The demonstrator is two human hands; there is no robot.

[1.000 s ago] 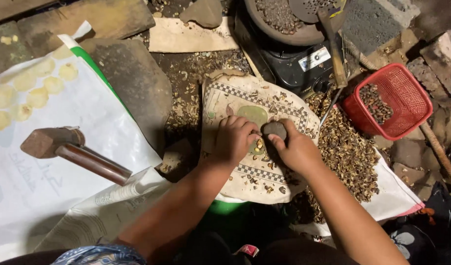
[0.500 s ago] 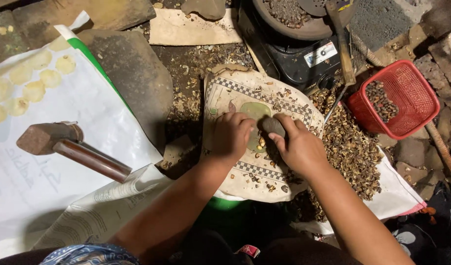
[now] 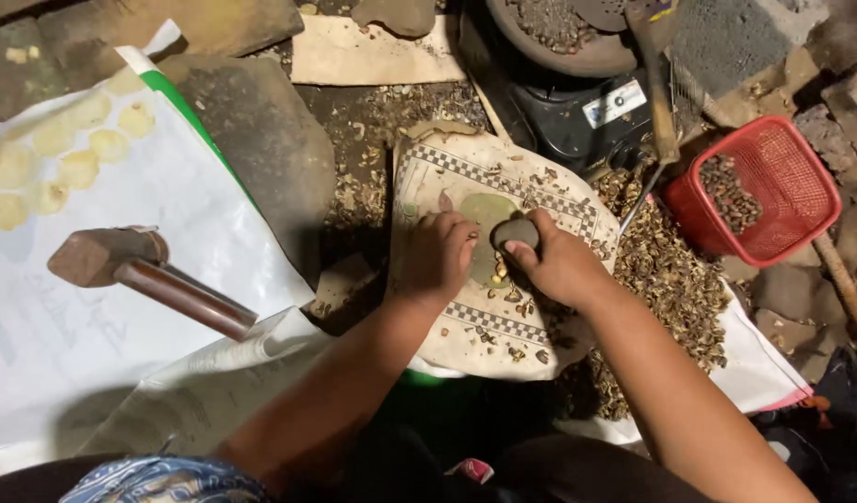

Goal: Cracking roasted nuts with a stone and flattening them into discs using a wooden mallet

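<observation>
My right hand grips a small dark round stone and holds it down on a cream patterned cloth spread over a mound. My left hand rests next to it with fingers curled on the cloth, at the edge of a flat greenish-yellow patch. I cannot tell whether the left fingers pinch anything. Bits of brown shell lie scattered on the cloth around both hands.
A wooden mallet lies on a white plastic sheet at left, where pale flattened discs are laid out. A heap of brown shells lies right of the cloth. A red basket of dark nuts and a black stove stand behind.
Both hands stay on the cloth. The stone in my right hand has shifted slightly up over the greenish patch, and the view has drifted a little.
</observation>
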